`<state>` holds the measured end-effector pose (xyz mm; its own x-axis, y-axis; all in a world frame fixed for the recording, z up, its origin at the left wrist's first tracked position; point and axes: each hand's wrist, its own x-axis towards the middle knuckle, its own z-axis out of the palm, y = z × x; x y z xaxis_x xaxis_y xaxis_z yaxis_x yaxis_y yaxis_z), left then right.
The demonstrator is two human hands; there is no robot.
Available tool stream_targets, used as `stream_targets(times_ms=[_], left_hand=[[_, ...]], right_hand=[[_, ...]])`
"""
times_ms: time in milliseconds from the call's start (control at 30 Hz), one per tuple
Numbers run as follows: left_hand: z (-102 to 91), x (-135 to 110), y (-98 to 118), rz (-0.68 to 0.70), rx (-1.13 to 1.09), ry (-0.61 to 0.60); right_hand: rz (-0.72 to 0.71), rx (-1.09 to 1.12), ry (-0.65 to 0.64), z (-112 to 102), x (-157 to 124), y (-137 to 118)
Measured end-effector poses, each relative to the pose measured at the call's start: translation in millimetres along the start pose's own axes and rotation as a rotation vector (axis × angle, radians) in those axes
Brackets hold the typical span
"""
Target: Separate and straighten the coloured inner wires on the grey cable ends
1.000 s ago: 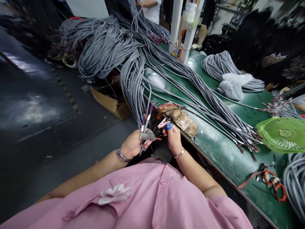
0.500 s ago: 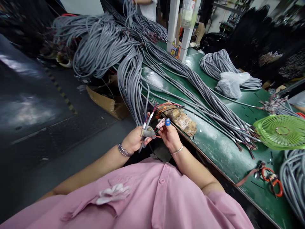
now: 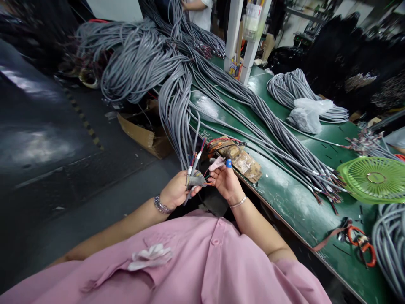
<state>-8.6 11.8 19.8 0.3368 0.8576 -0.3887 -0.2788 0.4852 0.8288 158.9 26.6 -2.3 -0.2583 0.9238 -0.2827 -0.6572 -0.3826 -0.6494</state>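
Observation:
My left hand (image 3: pixel 176 190) is closed around the ends of several grey cables (image 3: pixel 193 165), with a grey wrap on its thumb. Thin coloured wires (image 3: pixel 207 183) come out past that thumb toward the right hand. Other stripped ends, with red and blue cores and white bands, stick up above the grip. My right hand (image 3: pixel 226 181) wears a blue cover on one fingertip. Between its fingers it grips a small pale pink clip-like tool (image 3: pixel 217 164), slightly blurred. Just beyond that hand, a worn wooden block (image 3: pixel 248 164) wrapped in tape lies at the table edge.
Long bundles of grey cable (image 3: pixel 253 105) run across the green table (image 3: pixel 284 202). At the right are a green fan (image 3: pixel 376 177), orange-handled scissors (image 3: pixel 362 245) and another cable coil. A plastic bag (image 3: pixel 311 115) lies behind. Below at left stands a cardboard box (image 3: pixel 142 133). A person works at the back.
My right hand has shifted slightly to the right, and the pink tool has turned a little in its fingers. The left hand keeps its grip on the cables. The whole view has shifted slightly.

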Motion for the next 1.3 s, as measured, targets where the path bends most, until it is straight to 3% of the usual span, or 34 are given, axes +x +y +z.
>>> stream_targets(times_ms=[233, 567, 967, 1100, 1233, 1300], left_hand=[[1.2, -3, -7, -0.052, -0.101, -0.001], [3.2, 5, 0, -0.144, -0.250, -0.058], [-1.7, 15, -5, -0.173, -0.220, -0.033], [-2.4, 13, -7, -0.126, -0.169, 0.001], [-0.7, 2, -11, 0.026, -0.114, 0.077], [0.9, -3, -14, 0.110, -0.100, 0.102]], right_hand=[[-0.109, -0.073, 0.083, 5, -4, 0], [-0.093, -0.047, 0.008, 2, 7, 7], [-0.141, 0.084, 0.028, 0, 14, 13], [-0.074, 0.086, -0.007, -3, 14, 11], [-0.003, 0.079, -0.039, -3, 9, 7], [-0.032, 0.044, -0.029, -2, 6, 5]])
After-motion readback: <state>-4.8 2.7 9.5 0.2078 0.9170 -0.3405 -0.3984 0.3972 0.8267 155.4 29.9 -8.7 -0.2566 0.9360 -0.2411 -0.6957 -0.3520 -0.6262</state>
